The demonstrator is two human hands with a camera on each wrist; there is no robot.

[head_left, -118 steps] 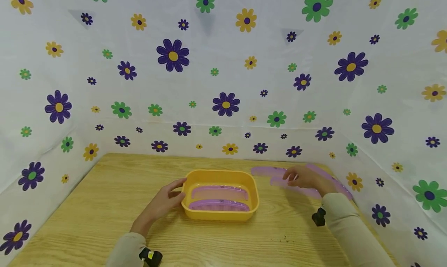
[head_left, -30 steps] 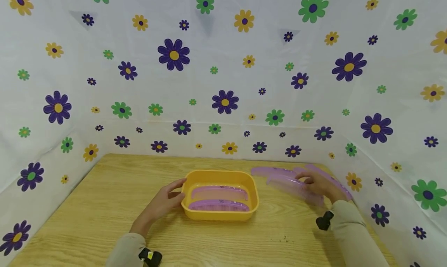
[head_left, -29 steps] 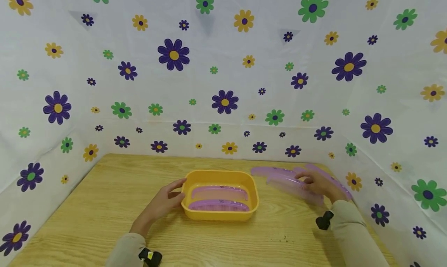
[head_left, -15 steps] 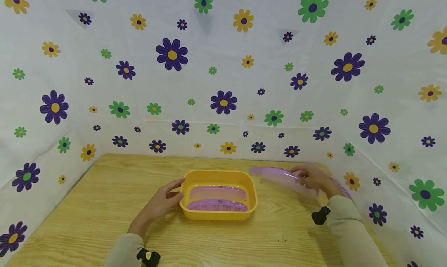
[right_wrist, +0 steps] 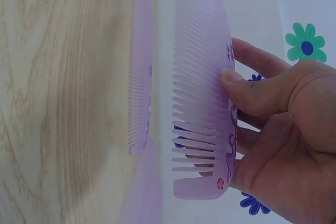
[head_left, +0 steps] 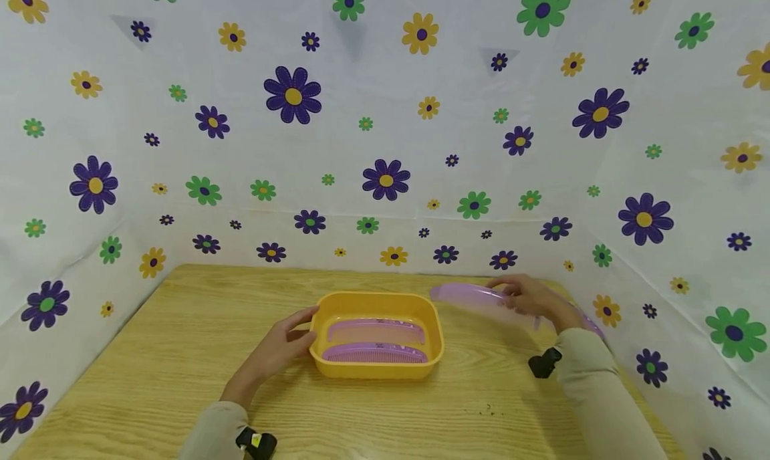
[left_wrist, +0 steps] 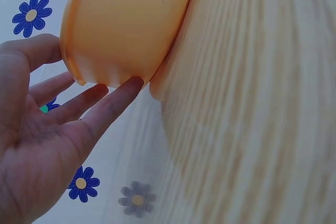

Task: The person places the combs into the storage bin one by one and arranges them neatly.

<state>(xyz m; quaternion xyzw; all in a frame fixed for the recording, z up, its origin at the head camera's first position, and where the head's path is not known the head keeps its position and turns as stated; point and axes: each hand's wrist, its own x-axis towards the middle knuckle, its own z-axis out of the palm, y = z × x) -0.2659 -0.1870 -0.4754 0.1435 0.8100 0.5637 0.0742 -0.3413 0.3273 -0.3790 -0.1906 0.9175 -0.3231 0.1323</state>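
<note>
With my left hand (head_left: 279, 345) I touch the left end of the yellow tray (head_left: 375, 372); in the left wrist view the fairly straight fingers rest their tips against its outer wall. Inside the tray lie two purple combs, a rear comb (head_left: 375, 324) and a front comb (head_left: 375, 354), spines away from me. At the back right my right hand (head_left: 535, 299) pinches a translucent purple comb (right_wrist: 202, 87) by its spine, thumb on one side and fingers on the other. It hangs raised over the table, teeth facing down.
Below the held comb, another purple comb (right_wrist: 139, 72) lies on the wooden table (head_left: 198, 353), with part of one more comb (right_wrist: 144, 198) beside it. A comb end (head_left: 592, 323) shows right of my right wrist. Small dark specks (head_left: 488, 410) dot the tabletop. Flowered white sheeting (head_left: 343, 139) surrounds the table.
My right hand, above the combs without one at first, took hold of a comb, lifted it, and has moved up and slightly left with it. My left hand has stayed at the tray.
</note>
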